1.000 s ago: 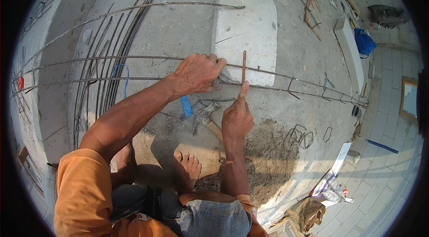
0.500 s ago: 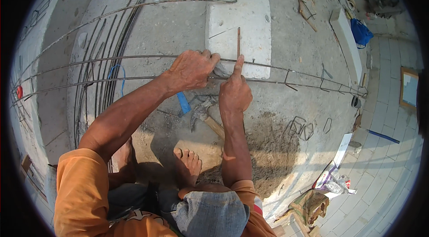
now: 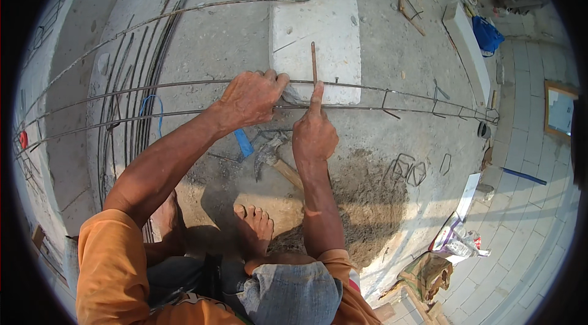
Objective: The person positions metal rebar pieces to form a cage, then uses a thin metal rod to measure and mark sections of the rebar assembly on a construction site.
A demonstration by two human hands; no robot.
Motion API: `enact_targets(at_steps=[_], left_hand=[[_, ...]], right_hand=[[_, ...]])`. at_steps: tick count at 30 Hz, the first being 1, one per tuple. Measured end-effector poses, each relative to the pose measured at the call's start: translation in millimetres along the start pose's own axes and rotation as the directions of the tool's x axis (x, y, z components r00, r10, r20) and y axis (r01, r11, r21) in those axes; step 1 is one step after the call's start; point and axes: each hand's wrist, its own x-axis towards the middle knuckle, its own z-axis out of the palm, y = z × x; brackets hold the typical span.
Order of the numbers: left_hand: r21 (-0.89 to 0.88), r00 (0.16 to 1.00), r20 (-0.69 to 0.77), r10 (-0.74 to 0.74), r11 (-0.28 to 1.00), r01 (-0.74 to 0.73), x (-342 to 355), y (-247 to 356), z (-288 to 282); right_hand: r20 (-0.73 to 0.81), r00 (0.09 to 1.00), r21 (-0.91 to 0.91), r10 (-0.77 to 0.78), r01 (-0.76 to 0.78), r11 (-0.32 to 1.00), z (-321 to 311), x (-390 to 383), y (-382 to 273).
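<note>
Two long steel bars, an upper one [image 3: 184, 83] and a lower one [image 3: 184, 113], run side by side across the view, joined at the right by bent wire stirrups [image 3: 384, 100]. My left hand [image 3: 254, 99] is closed over the upper bar, its fingertips partly hidden at the slab's near left corner. Just right of it, my right hand [image 3: 315, 136] is closed with the index finger stretched along a thin rusty rod [image 3: 314, 61]. That rod points away from me, crossing the upper bar above a pale concrete slab [image 3: 318, 12]. The rod's lower end is hidden in my palm.
A claw hammer [image 3: 285, 170] and a blue strip [image 3: 244, 142] lie near my bare foot [image 3: 254, 227]. Several loose bars [image 3: 138, 68] lie left, beside a concrete ledge [image 3: 79, 98]. A third curved bar [image 3: 202, 4] spans behind. Loose stirrups [image 3: 409, 170] rest at right.
The whole view has shifted slightly, so the scene sits further left. The rod leans a little more and its far tip is slightly nearer. Both hands keep their grip.
</note>
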Motion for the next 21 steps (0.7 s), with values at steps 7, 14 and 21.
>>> enact_targets(at_steps=[7, 14, 21], left_hand=[[0.016, 1.0, 0.018, 0.009, 1.0, -0.009, -1, -5, 4], [-0.018, 0.995, 0.067, -0.071, 0.997, 0.072, -2, 2, 3], [-0.022, 0.999, -0.017, -0.04, 0.999, 0.04, -3, -9, 5]], right_hand=[[0.047, 0.999, 0.013, 0.023, -0.023, 1.0, 9, -24, 8], [0.029, 1.0, 0.004, 0.009, -0.009, 1.0, 7, -39, 13], [-0.031, 0.999, 0.018, -0.035, 0.036, 0.999, 11, -11, 10]])
